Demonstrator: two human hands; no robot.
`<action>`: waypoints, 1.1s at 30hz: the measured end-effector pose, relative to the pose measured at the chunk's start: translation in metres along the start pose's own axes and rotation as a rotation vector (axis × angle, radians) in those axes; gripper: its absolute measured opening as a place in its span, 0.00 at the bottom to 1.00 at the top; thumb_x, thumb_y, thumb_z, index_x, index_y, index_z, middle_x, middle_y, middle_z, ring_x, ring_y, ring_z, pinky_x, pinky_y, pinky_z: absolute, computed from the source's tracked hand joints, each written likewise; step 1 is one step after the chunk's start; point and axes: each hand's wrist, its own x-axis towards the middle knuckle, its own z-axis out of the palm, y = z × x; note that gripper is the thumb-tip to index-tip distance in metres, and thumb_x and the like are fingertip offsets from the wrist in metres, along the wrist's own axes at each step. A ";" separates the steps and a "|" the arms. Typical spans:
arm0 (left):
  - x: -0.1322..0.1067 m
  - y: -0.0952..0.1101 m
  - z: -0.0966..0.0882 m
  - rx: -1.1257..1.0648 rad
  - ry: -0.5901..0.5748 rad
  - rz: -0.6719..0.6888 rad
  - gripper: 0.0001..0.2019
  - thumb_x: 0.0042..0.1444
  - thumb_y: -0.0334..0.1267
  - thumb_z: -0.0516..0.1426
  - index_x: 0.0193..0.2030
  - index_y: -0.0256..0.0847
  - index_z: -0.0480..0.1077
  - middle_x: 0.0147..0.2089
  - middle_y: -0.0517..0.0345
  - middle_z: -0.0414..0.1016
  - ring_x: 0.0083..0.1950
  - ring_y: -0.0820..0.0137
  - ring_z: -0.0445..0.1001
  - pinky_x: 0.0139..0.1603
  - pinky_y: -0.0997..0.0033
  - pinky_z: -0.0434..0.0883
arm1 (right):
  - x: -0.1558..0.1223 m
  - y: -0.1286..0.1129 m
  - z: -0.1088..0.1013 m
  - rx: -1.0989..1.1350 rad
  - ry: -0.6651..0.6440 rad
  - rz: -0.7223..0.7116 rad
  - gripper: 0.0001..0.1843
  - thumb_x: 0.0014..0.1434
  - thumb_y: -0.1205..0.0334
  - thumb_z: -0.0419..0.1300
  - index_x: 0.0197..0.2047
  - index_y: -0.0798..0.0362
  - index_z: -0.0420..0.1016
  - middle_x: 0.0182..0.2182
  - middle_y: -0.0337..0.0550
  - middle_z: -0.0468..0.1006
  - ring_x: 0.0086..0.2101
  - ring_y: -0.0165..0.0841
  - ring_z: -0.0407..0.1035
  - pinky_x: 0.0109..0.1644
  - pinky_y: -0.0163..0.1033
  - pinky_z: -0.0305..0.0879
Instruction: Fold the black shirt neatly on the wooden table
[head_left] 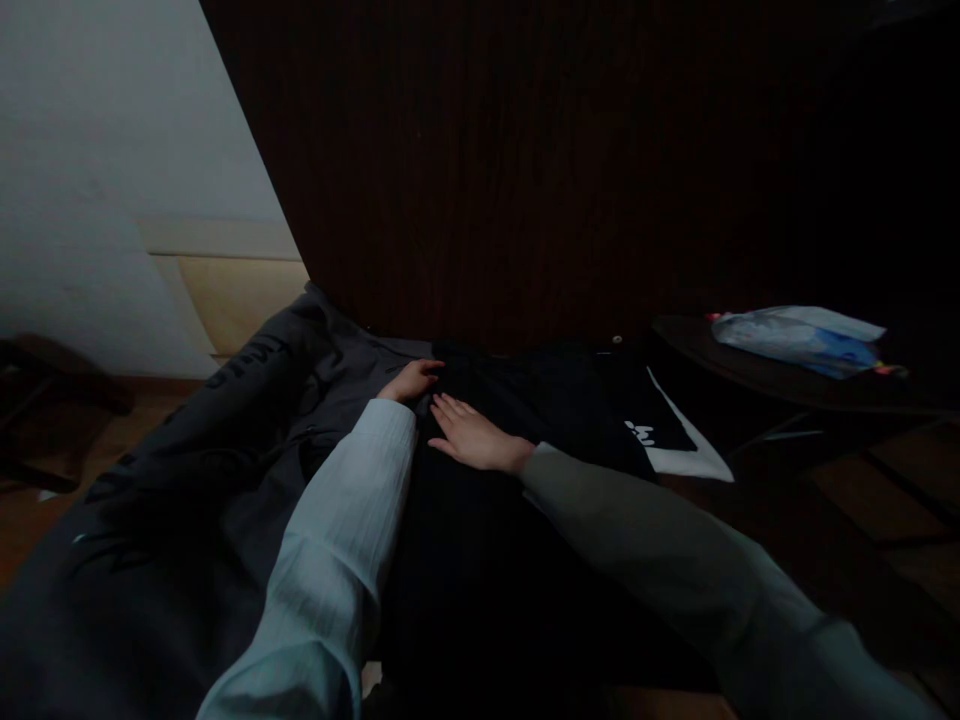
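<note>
Right hand (pixel 476 438) lies flat on black cloth garment (pixel 525 400), fingers extended; left hand (pixel 409 384), grip unclear. Dark brown wooden panel (pixel 480 180) bounds far edge; near folds vanish in shadow.

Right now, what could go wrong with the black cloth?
1. The left hand sits where the grey garment meets the black cloth; sliding might drag both.
2. The right hand lies palm-down on that cloth; pushing could wrinkle it.
3. Dim light could hide creases.
</note>
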 end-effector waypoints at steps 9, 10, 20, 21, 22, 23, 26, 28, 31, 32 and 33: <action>-0.002 0.003 -0.001 -0.031 0.002 -0.021 0.23 0.41 0.25 0.56 0.48 0.31 0.70 0.41 0.51 0.75 0.40 0.67 0.72 0.46 0.68 0.66 | -0.073 -0.069 -0.002 0.257 -0.005 -0.306 0.37 0.56 0.44 0.49 0.59 0.66 0.56 0.58 0.61 0.56 0.61 0.45 0.41 0.63 0.52 0.39; -0.003 0.003 -0.001 -0.038 0.002 -0.023 0.23 0.41 0.25 0.56 0.48 0.32 0.70 0.40 0.51 0.75 0.40 0.67 0.72 0.46 0.68 0.66 | -0.079 -0.076 -0.003 0.306 0.002 -0.317 0.37 0.55 0.44 0.51 0.59 0.64 0.56 0.58 0.61 0.56 0.61 0.44 0.42 0.63 0.52 0.39; -0.006 0.006 -0.001 -0.110 -0.006 -0.068 0.24 0.40 0.26 0.56 0.49 0.31 0.69 0.32 0.55 0.75 0.33 0.71 0.71 0.42 0.68 0.66 | -0.112 -0.117 -0.010 0.516 -0.120 -0.428 0.34 0.51 0.49 0.58 0.57 0.58 0.59 0.59 0.58 0.56 0.61 0.44 0.43 0.63 0.54 0.36; -0.006 0.007 -0.001 -0.117 -0.007 -0.073 0.24 0.40 0.25 0.56 0.49 0.30 0.69 0.33 0.55 0.75 0.32 0.71 0.70 0.42 0.68 0.66 | -0.112 -0.116 -0.016 0.570 -0.140 -0.442 0.32 0.52 0.50 0.57 0.56 0.57 0.60 0.58 0.57 0.58 0.60 0.44 0.45 0.63 0.53 0.38; -0.007 0.008 -0.001 -0.124 -0.006 -0.077 0.24 0.40 0.25 0.57 0.49 0.30 0.69 0.33 0.55 0.75 0.32 0.72 0.70 0.42 0.69 0.66 | -0.112 -0.113 -0.024 0.647 -0.156 -0.435 0.29 0.53 0.51 0.56 0.55 0.56 0.61 0.58 0.55 0.59 0.60 0.42 0.47 0.63 0.51 0.41; -0.007 0.008 -0.001 -0.131 -0.005 -0.080 0.24 0.40 0.25 0.57 0.49 0.30 0.69 0.33 0.55 0.75 0.32 0.72 0.70 0.42 0.69 0.66 | -0.113 -0.109 -0.032 0.741 -0.162 -0.397 0.26 0.55 0.53 0.55 0.55 0.55 0.62 0.57 0.52 0.61 0.58 0.39 0.51 0.62 0.48 0.45; -0.008 0.010 -0.002 -0.145 -0.008 -0.092 0.24 0.41 0.25 0.57 0.50 0.29 0.68 0.33 0.54 0.75 0.32 0.73 0.70 0.42 0.69 0.66 | -0.120 -0.090 -0.052 1.028 -0.033 -0.029 0.19 0.57 0.56 0.52 0.52 0.51 0.65 0.52 0.46 0.67 0.52 0.31 0.61 0.57 0.41 0.56; -0.008 0.010 -0.002 -0.151 -0.013 -0.100 0.25 0.41 0.25 0.57 0.51 0.30 0.68 0.32 0.54 0.75 0.31 0.73 0.70 0.41 0.69 0.66 | -0.128 -0.076 -0.052 1.146 0.139 0.329 0.18 0.56 0.54 0.53 0.49 0.51 0.67 0.47 0.45 0.71 0.48 0.32 0.65 0.54 0.43 0.59; -0.008 0.012 -0.001 -0.159 -0.015 -0.110 0.25 0.41 0.26 0.57 0.51 0.30 0.68 0.32 0.55 0.75 0.32 0.72 0.70 0.41 0.68 0.66 | -0.135 -0.063 -0.038 1.283 0.274 0.684 0.21 0.51 0.52 0.58 0.47 0.52 0.67 0.44 0.47 0.72 0.43 0.34 0.68 0.51 0.46 0.62; -0.008 0.012 -0.001 -0.161 -0.014 -0.110 0.25 0.41 0.26 0.58 0.50 0.30 0.68 0.32 0.54 0.75 0.32 0.71 0.70 0.42 0.68 0.66 | -0.135 -0.063 -0.033 1.324 0.277 0.729 0.23 0.49 0.52 0.59 0.48 0.51 0.65 0.46 0.47 0.71 0.43 0.34 0.68 0.51 0.46 0.62; -0.008 0.012 -0.001 -0.164 -0.012 -0.108 0.25 0.40 0.25 0.58 0.50 0.30 0.68 0.32 0.54 0.75 0.33 0.71 0.71 0.42 0.68 0.66 | -0.133 -0.064 -0.029 1.357 0.273 0.755 0.26 0.47 0.53 0.60 0.49 0.51 0.64 0.48 0.48 0.69 0.43 0.34 0.68 0.51 0.47 0.62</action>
